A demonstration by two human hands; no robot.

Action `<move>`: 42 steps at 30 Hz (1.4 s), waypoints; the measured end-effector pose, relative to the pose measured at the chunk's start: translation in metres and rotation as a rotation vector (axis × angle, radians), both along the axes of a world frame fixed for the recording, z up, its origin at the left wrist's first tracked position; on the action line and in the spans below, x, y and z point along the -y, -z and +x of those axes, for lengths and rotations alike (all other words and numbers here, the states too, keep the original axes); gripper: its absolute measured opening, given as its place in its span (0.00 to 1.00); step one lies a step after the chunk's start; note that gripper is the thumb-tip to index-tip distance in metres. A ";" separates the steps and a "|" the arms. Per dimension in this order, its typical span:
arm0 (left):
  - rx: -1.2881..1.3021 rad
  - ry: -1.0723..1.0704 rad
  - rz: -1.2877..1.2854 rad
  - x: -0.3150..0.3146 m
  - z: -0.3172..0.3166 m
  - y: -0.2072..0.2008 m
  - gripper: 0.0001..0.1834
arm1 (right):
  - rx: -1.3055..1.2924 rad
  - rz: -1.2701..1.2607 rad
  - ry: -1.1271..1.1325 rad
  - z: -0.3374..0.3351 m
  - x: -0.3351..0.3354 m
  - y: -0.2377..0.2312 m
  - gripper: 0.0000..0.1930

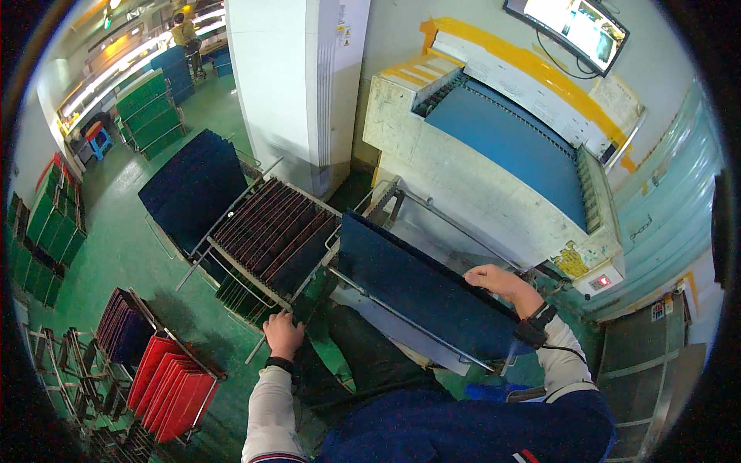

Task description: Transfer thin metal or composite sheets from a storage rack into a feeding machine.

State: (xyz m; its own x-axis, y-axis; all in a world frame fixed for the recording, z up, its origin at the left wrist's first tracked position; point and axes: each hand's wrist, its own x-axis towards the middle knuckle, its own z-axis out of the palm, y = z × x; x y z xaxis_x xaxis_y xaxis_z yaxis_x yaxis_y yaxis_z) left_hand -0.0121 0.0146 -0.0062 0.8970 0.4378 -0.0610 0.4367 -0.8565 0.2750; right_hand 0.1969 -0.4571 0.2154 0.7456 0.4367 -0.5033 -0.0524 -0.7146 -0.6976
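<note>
Left hand (283,336) is curled at near corner of slotted rack (274,231); grip cannot be told. Dark blue panels (417,289) are stood on edge, right of rack; at their top edge right hand (498,282) is placed, fingers bunched, pinch unclear. Preferably only edges should be touched. Green floor (147,266) is seen leftward, blue-bedded machine (463,177) rightward.
</note>
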 end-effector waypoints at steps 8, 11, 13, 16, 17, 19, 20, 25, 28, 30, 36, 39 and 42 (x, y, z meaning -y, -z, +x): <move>-0.038 0.004 -0.030 0.004 0.003 -0.012 0.17 | 0.427 -0.081 0.032 -0.034 -0.027 -0.006 0.24; -0.004 0.008 -0.016 0.001 0.000 -0.005 0.18 | 0.523 -0.022 -0.009 -0.042 -0.033 -0.002 0.24; -0.001 0.007 -0.013 0.001 0.001 -0.005 0.18 | 0.512 -0.059 -0.076 -0.039 -0.034 -0.007 0.23; -0.003 -0.003 -0.006 0.001 0.001 -0.002 0.17 | 0.543 -0.104 -0.077 -0.042 -0.039 -0.011 0.22; -0.005 -0.008 -0.004 0.001 0.001 -0.001 0.17 | 0.559 -0.095 -0.072 -0.043 -0.039 -0.010 0.22; 0.011 -0.002 0.007 0.000 0.000 0.002 0.16 | 0.589 -0.078 -0.064 -0.045 -0.039 -0.007 0.21; 0.019 0.000 0.011 0.001 0.000 0.003 0.16 | 0.596 -0.072 -0.058 -0.045 -0.039 -0.008 0.21; -0.003 0.000 -0.016 0.002 0.002 -0.003 0.15 | 0.649 -0.064 -0.052 -0.046 -0.043 -0.015 0.20; 0.015 -0.003 -0.018 0.004 0.003 -0.008 0.16 | 0.674 -0.060 -0.063 -0.045 -0.042 -0.014 0.20; 0.041 -0.002 -0.009 0.005 0.004 -0.006 0.16 | 0.665 -0.081 -0.066 -0.045 -0.041 -0.013 0.20; 0.028 -0.009 -0.027 0.002 0.001 -0.001 0.19 | 0.659 -0.088 -0.073 -0.043 -0.042 -0.013 0.20; -0.001 -0.009 -0.028 0.002 0.002 -0.003 0.20 | 0.666 -0.091 -0.074 -0.043 -0.041 -0.011 0.20; -0.024 -0.012 -0.025 0.004 0.003 -0.006 0.20 | 0.689 -0.077 -0.081 -0.042 -0.040 -0.009 0.20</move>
